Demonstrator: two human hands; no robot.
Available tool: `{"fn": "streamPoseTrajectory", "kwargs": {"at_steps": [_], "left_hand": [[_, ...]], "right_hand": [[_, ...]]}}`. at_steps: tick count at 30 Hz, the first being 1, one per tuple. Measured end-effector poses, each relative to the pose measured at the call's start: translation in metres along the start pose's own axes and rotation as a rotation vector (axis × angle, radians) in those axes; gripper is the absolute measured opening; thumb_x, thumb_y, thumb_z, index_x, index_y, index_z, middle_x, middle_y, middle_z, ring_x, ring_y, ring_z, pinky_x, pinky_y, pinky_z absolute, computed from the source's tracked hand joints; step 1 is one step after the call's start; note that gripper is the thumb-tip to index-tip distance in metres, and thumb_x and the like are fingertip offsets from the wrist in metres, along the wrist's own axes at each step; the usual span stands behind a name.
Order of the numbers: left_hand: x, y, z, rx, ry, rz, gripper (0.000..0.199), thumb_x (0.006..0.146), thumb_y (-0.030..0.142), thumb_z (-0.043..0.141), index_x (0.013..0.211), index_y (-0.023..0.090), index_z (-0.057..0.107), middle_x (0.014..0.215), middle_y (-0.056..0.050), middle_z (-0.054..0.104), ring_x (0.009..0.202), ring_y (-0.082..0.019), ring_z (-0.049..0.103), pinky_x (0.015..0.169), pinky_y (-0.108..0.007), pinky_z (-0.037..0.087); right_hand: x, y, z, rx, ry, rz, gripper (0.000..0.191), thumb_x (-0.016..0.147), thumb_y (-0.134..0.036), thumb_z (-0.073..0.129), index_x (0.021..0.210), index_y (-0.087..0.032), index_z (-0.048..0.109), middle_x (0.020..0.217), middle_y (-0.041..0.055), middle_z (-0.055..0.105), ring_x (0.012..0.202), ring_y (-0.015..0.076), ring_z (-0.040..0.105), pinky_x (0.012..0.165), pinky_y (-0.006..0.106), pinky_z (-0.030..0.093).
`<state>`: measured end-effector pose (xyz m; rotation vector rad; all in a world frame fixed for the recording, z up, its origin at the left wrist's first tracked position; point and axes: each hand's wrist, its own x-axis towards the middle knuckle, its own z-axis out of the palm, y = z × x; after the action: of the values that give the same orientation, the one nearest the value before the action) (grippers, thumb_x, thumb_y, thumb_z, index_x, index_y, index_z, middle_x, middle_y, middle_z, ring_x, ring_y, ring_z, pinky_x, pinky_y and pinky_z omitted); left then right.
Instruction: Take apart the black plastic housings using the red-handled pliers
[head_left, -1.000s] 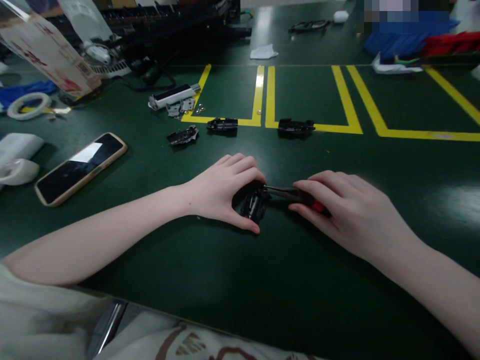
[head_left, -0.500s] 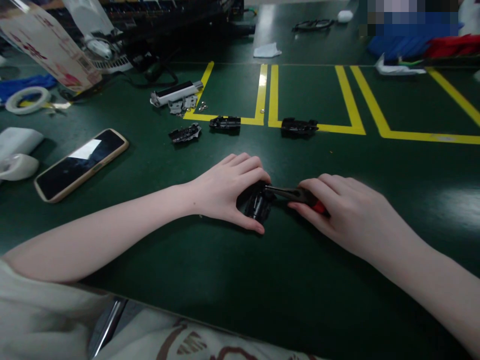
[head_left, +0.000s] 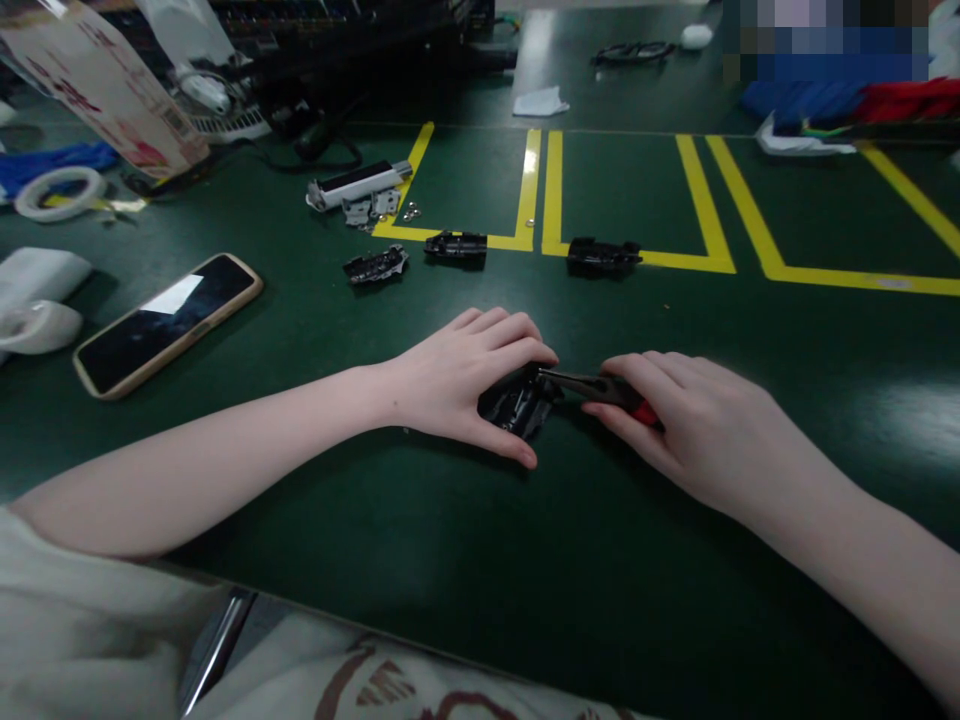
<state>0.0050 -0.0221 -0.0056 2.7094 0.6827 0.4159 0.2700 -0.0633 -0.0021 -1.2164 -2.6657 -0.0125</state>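
Near the middle of the green table, my left hand (head_left: 480, 375) grips a small black part (head_left: 517, 405) between its thumb and fingers. My right hand (head_left: 675, 410) is closed around pliers (head_left: 592, 387) with dark jaws and a red handle. The pliers' tip touches the upper right of the black part. Three similar black parts lie farther back: one at the left (head_left: 376, 265), one beside it (head_left: 456, 248), and one to the right (head_left: 604, 255) on the yellow tape.
A phone (head_left: 169, 325) and white tape rolls lie at the left. A black-and-white cylinder (head_left: 358, 185), metal plates (head_left: 373, 207) and tiny rings sit behind. Yellow tape outlines (head_left: 712, 205) mark the table. A paper bag (head_left: 105, 85) leans back left; glasses (head_left: 634, 52) lie far back.
The black part has turned slightly in my left hand. Both hands and the pliers show slightly farther right, as does the whole scene.
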Motion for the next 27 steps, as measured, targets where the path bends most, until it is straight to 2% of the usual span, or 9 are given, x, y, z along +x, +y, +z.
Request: {"fn": "streamPoseTrajectory", "kwargs": {"at_steps": [5, 12, 16, 20, 27], "left_hand": [[0.0010, 0.0000, -0.0016, -0.057, -0.012, 0.008, 0.082, 0.079, 0.073, 0.066, 0.136, 0.015, 0.051, 0.130, -0.016, 0.059, 0.116, -0.032, 0.054, 0.098, -0.045, 0.043], [0.0025, -0.0018, -0.0007, -0.067, -0.013, -0.030, 0.078, 0.072, 0.071, 0.074, 0.126, 0.017, 0.057, 0.123, -0.016, 0.058, 0.110, -0.033, 0.055, 0.092, -0.045, 0.045], [0.0021, -0.0037, 0.0011, -0.073, 0.003, -0.019, 0.078, 0.072, 0.071, 0.074, 0.125, 0.016, 0.058, 0.121, -0.016, 0.058, 0.108, -0.033, 0.054, 0.090, -0.044, 0.045], [0.0028, -0.0047, 0.0014, -0.076, 0.007, -0.024, 0.079, 0.071, 0.073, 0.074, 0.124, 0.017, 0.058, 0.119, -0.015, 0.059, 0.107, -0.032, 0.054, 0.091, -0.045, 0.044], [0.0033, -0.0039, 0.0007, -0.080, 0.002, -0.016, 0.077, 0.072, 0.073, 0.073, 0.123, 0.016, 0.058, 0.119, -0.014, 0.059, 0.106, -0.031, 0.054, 0.090, -0.043, 0.044]], "right_hand": [[-0.0002, 0.0017, 0.0008, 0.021, -0.012, 0.011, 0.048, 0.101, -0.051, 0.034, 0.106, -0.015, 0.064, 0.088, 0.0129, 0.070, 0.072, 0.0247, 0.065, 0.060, 0.038, 0.051], [0.0016, 0.0008, -0.0010, 0.029, -0.027, 0.027, 0.049, 0.101, -0.051, 0.034, 0.109, -0.013, 0.064, 0.091, 0.0147, 0.071, 0.074, 0.0259, 0.067, 0.062, 0.039, 0.053], [0.0020, 0.0011, -0.0023, 0.082, -0.035, 0.076, 0.045, 0.100, -0.051, 0.037, 0.107, -0.016, 0.065, 0.093, 0.0153, 0.072, 0.074, 0.0268, 0.067, 0.061, 0.040, 0.054], [0.0026, 0.0013, -0.0015, 0.089, -0.040, 0.089, 0.050, 0.098, -0.057, 0.033, 0.107, -0.020, 0.066, 0.091, 0.0141, 0.072, 0.074, 0.0292, 0.067, 0.061, 0.043, 0.053], [0.0031, 0.0011, -0.0012, 0.097, -0.055, 0.100, 0.056, 0.098, -0.060, 0.031, 0.110, -0.019, 0.067, 0.091, 0.0157, 0.071, 0.075, 0.0303, 0.066, 0.061, 0.044, 0.052]]}}
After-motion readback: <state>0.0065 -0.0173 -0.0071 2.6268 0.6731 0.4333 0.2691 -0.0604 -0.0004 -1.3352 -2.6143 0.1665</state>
